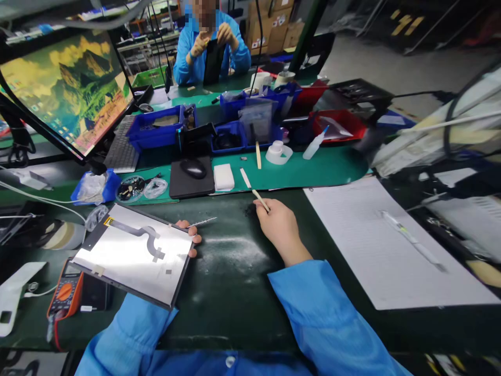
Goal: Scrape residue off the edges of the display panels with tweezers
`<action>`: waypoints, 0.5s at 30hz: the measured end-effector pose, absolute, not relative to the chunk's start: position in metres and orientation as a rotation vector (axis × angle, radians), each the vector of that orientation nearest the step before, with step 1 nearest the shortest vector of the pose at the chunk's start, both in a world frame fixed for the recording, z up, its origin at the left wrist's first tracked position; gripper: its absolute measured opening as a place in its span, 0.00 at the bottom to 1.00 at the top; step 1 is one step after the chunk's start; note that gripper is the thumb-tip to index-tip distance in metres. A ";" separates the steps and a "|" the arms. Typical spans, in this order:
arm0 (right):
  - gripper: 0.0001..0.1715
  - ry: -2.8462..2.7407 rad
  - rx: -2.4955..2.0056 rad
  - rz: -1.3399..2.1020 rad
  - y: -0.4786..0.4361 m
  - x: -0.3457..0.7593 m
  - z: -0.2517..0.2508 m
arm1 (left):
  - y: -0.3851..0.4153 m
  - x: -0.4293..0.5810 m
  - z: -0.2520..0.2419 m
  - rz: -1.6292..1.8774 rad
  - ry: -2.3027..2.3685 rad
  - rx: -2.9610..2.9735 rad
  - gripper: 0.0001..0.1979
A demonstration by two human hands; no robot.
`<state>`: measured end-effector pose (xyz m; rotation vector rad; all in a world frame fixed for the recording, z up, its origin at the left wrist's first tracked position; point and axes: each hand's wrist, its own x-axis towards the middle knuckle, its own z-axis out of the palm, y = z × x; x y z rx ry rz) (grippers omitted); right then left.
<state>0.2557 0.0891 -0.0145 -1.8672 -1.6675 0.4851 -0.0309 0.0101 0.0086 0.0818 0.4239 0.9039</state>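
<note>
My left hand (190, 237) grips the right edge of a flat silver panel (135, 253) with a grey flex cable on its back, held tilted above the dark green mat (230, 271). Only the fingertips show past the panel's edge. A thin metal tweezer (201, 222) lies on the mat just beyond those fingers. My right hand (279, 224) rests on the mat, fingers closed round a pale wooden stick (260, 199) that points up and left. A dark smudge (250, 210) sits beside the stick's tip.
An orange multimeter (64, 290) lies at the left. A black mouse (193, 168) on its pad, a white block (223, 176), blue bins (154, 128), a tape roll (278, 153) and a squeeze bottle (314, 144) stand behind. Paper sheet with pen (410, 240) at right. A tilted monitor (66, 89) at left. Another person in blue (211, 47) sits opposite.
</note>
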 end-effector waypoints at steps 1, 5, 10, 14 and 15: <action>0.15 -1.670 -1.870 0.492 0.089 0.256 -0.014 | 0.011 -0.032 0.009 0.884 0.424 0.078 0.11; 0.16 -1.675 -1.885 0.508 0.090 0.260 -0.010 | 0.011 -0.029 0.012 0.852 0.429 0.092 0.10; 0.14 -1.636 -1.967 0.504 0.087 0.273 -0.002 | 0.004 -0.019 0.013 1.010 0.451 0.152 0.06; 0.14 -1.606 -2.031 0.478 0.083 0.285 0.005 | 0.001 -0.017 0.011 0.980 0.423 0.204 0.20; 0.15 -1.598 -2.032 0.445 0.082 0.286 0.007 | 0.000 -0.017 0.012 0.970 0.427 0.205 0.21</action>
